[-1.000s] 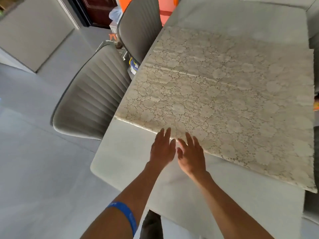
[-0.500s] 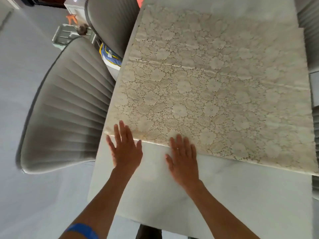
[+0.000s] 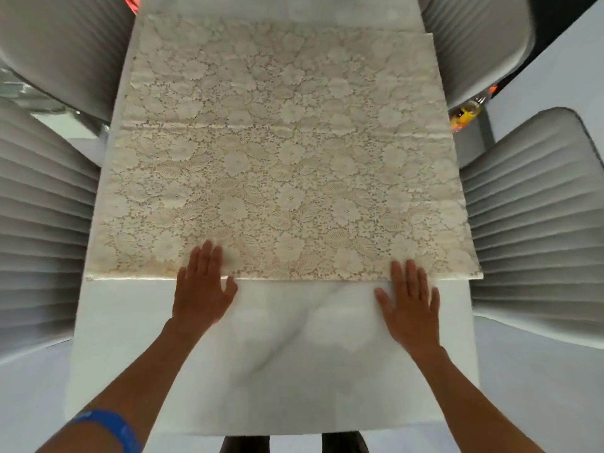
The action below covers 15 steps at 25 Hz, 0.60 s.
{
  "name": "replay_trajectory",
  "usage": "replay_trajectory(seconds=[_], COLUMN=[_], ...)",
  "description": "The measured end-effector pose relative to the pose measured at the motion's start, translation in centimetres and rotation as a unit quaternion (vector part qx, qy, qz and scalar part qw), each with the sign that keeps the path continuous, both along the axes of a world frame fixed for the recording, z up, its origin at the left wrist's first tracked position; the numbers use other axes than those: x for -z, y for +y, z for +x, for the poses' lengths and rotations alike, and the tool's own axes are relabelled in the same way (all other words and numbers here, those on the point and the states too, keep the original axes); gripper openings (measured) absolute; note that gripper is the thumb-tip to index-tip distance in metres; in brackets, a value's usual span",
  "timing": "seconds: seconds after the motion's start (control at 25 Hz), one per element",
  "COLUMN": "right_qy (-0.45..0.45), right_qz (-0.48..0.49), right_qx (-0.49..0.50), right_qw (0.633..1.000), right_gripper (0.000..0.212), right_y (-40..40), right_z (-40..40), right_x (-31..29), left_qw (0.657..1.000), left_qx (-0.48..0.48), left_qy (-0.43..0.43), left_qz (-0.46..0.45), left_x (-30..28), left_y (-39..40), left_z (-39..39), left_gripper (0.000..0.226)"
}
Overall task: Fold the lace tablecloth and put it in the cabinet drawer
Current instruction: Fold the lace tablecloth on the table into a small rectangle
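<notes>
I see the lace tablecloth [image 3: 281,158] lying flat on the tabletop [image 3: 277,371], covering its far part. My left hand [image 3: 202,289] and right hand [image 3: 410,305] rest at the cloth's near edge, well apart. Chairs [image 3: 42,223] stand along both sides of the tabletop.

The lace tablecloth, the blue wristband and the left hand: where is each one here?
lace tablecloth [image 3: 281,152], head view, middle of the cloth.
blue wristband [image 3: 109,428], head view, top of the band.
left hand [image 3: 202,289], head view, back of the hand.

Openwork lace tablecloth [image 3: 281,152], glossy marble table [image 3: 294,354]
</notes>
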State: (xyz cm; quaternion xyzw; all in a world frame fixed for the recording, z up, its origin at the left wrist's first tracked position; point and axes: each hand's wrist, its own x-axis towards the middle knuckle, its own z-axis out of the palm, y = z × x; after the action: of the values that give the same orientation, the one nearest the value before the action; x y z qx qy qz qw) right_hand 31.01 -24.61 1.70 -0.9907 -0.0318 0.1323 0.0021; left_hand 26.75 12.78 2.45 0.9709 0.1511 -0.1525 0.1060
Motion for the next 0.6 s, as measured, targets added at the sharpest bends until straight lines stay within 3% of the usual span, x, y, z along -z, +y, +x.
replay_trajectory(seconds=[0.12, 0.2, 0.32, 0.4, 0.6], right_qy=[0.006, -0.01, -0.029, -0.036, -0.101], right_qz=[0.007, 0.049, 0.106, 0.117, 0.005], right_qx=[-0.001, -0.071, -0.21, -0.218, -0.201], right_qw=[1.0, 0.996, 0.972, 0.968, 0.974], right_gripper=[0.072, 0.061, 0.041, 0.033, 0.045], right_y=[0.0, 1.5, 4.3, 6.1, 4.9], right_z=[1.3, 1.8, 2.2, 2.5, 4.8], right_x=[-0.5, -0.7, -0.6, -0.5, -0.4], left_qw=[0.998, 0.995, 0.99, 0.985, 0.984], left_qx=[0.025, 0.056, 0.074, 0.082, 0.071], left_qy=[0.021, 0.018, -0.033, -0.05, -0.129], left_qz=[0.051, 0.082, 0.118, 0.141, 0.096], left_x=[-1.1, -1.7, -1.6, -1.4, -2.0], left_y=[-1.3, -0.8, -0.7, -0.6, 1.8], left_z=[0.9, 0.9, 0.9, 1.1, 1.8], left_gripper=[0.071, 0.075, 0.049, 0.046, 0.039])
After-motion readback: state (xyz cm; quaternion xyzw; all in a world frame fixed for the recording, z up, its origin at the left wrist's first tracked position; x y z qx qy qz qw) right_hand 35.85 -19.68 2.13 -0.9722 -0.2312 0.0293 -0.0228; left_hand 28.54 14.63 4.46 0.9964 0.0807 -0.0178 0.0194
